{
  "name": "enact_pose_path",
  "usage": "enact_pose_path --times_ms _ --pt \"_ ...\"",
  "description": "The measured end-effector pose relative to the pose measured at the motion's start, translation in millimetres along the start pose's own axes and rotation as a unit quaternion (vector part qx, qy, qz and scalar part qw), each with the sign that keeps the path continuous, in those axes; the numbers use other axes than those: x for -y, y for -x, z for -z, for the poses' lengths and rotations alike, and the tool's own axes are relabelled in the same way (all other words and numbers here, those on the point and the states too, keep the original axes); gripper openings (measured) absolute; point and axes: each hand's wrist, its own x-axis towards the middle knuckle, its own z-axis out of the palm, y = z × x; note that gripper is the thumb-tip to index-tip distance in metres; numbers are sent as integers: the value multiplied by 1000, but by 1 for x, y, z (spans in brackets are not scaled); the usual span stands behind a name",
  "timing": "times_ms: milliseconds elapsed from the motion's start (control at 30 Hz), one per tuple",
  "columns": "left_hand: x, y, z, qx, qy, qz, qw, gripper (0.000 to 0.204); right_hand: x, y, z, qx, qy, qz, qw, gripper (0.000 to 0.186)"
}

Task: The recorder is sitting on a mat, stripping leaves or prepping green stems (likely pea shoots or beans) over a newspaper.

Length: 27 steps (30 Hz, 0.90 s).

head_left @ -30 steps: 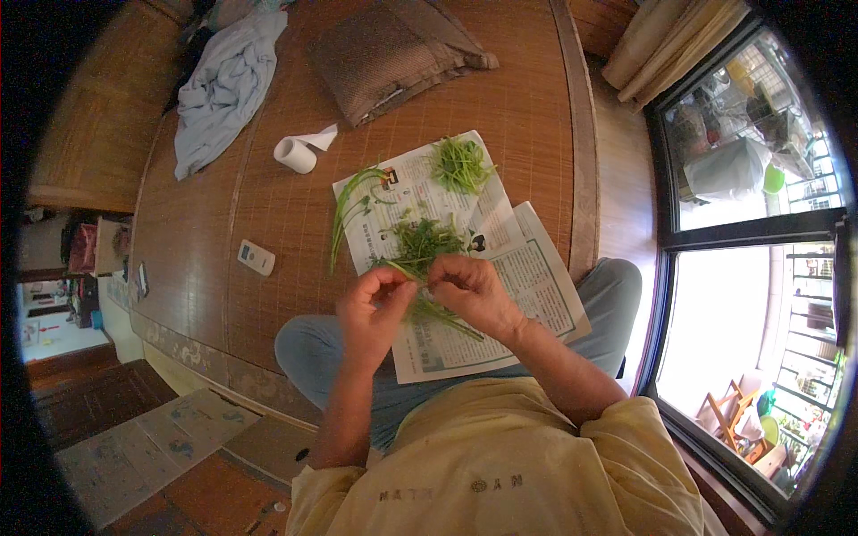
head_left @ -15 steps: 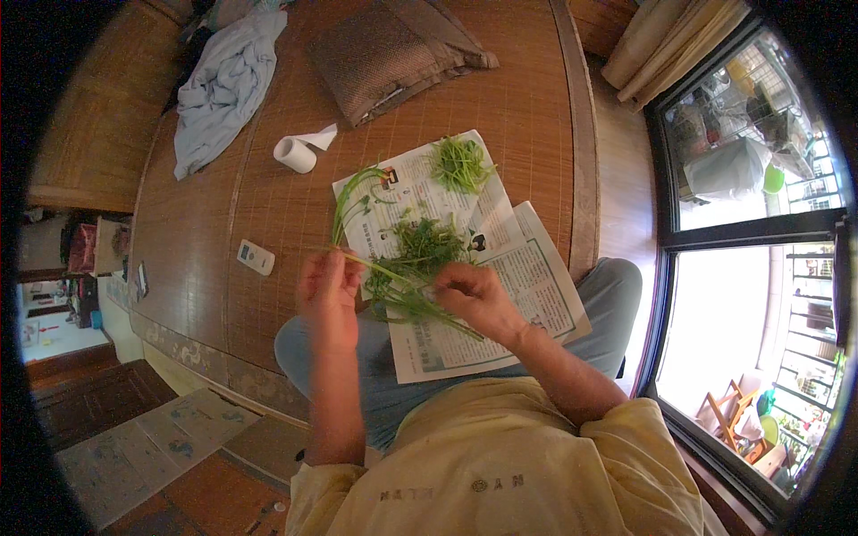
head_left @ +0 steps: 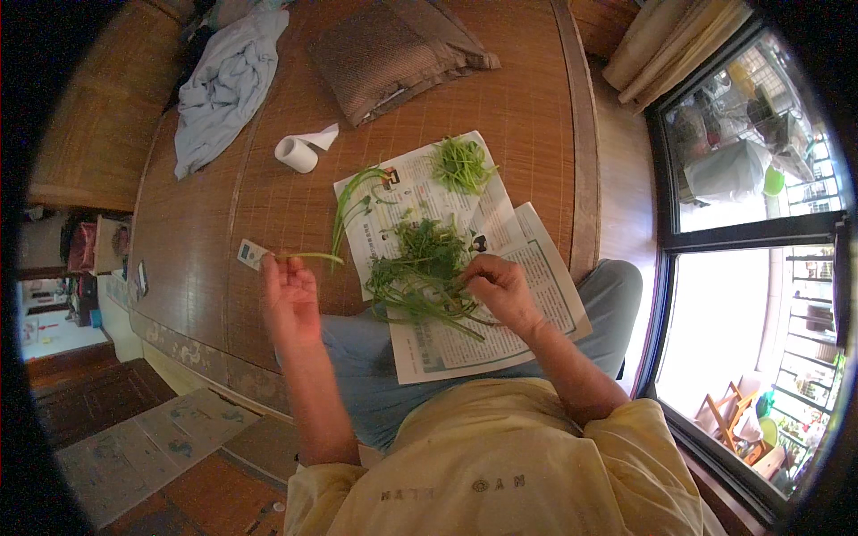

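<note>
My left hand (head_left: 290, 295) is off to the left of the newspaper (head_left: 536, 286), its fingertips pinched on a thin pale-green vegetable stem (head_left: 315, 257) that points right. My right hand (head_left: 499, 288) is at the right edge of a pile of leafy greens (head_left: 424, 255), fingers curled together; what they grip, if anything, is hidden. Long stems (head_left: 438, 323) stick out from the near side of that pile. Longer bent stalks (head_left: 343, 210) lie along the paper's left edge. A bundle of short cut stems (head_left: 462, 165) rests at the paper's far end.
Past my left hand lies a white remote control (head_left: 250, 254), partly covered by the fingers. A paper roll (head_left: 297, 154), a brown cushion (head_left: 393, 62) and a light blue cloth (head_left: 228, 85) are farther off on the woven mat (head_left: 214, 277). A window (head_left: 715, 313) stands at right.
My left hand has moved left, away from the pile, carrying the stem toward the remote control. My right hand has shifted slightly right, staying beside the leaves.
</note>
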Motion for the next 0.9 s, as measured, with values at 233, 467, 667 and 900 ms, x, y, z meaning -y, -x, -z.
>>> enact_pose_path --times_ms 233,467,667,900 --pt "-4 10 7 -4 -15 34 999 14 41 -13 1 -18 149 72 986 10" --pt "30 46 -21 20 -145 68 987 9 64 -37 -10 13 190 215 958 6" --pt "36 46 -20 49 -100 127 986 6 44 -49 -11 44 402 197 893 5" --pt "41 40 -11 24 -11 188 982 9 37 -33 -19 33 345 132 929 9"
